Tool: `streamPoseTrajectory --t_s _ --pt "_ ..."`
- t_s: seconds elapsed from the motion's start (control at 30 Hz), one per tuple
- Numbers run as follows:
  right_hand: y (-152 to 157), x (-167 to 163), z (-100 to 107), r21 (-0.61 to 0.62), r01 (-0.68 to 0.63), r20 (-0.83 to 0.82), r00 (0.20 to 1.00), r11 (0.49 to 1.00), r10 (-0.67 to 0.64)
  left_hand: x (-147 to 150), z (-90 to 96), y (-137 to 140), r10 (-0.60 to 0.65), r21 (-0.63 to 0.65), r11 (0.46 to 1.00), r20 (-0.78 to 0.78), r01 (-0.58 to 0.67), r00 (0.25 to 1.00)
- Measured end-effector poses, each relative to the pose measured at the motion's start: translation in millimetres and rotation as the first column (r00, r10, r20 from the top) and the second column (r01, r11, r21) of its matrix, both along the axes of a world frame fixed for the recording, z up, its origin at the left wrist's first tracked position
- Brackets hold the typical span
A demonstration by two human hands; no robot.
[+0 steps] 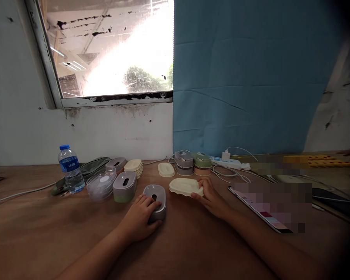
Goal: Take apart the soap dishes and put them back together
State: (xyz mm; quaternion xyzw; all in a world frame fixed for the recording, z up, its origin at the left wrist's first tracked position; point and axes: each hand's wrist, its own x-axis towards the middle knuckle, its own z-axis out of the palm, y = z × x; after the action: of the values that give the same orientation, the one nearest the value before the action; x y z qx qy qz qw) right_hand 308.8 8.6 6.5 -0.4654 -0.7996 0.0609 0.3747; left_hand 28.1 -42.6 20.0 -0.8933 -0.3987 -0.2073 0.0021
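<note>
My left hand (141,217) is curled round the near side of a grey oval box (160,193), its fingers over the dark slot in the top and the thumb along the lower edge. The box stands upright on the table. Just to its right, my right hand (211,196) pinches the right end of a cream oval lid-like piece (182,186), thumb at the front edge and fingers on top. A second grey box with a green base (124,188) stands left of my left hand. Behind it lies a stack of similar cream pieces (133,166).
Clear plastic lids (102,184) and a water bottle (72,171) stand at left. Toward the wall are a single cream piece (166,169), grey (183,161) and green (202,161) lunch boxes, and a power strip (227,161) with cables. A tablet (262,210) lies at right.
</note>
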Motion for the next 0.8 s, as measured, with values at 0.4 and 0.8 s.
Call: streamPoseTrajectory --t_s 0.4,0.8 --pt "-12 -6 3 -0.171 -0.082 0.188 0.975 0.982 0.114 -2 -1.0 1 0.054 -0.048 0.997 -0.049 -0.056 0.997" --pt "-12 -5 10 -0.283 -0.283 0.170 0.926 0.916 0.338 -4 -6.9 4 0.073 -0.067 0.995 -0.004 -0.073 0.997"
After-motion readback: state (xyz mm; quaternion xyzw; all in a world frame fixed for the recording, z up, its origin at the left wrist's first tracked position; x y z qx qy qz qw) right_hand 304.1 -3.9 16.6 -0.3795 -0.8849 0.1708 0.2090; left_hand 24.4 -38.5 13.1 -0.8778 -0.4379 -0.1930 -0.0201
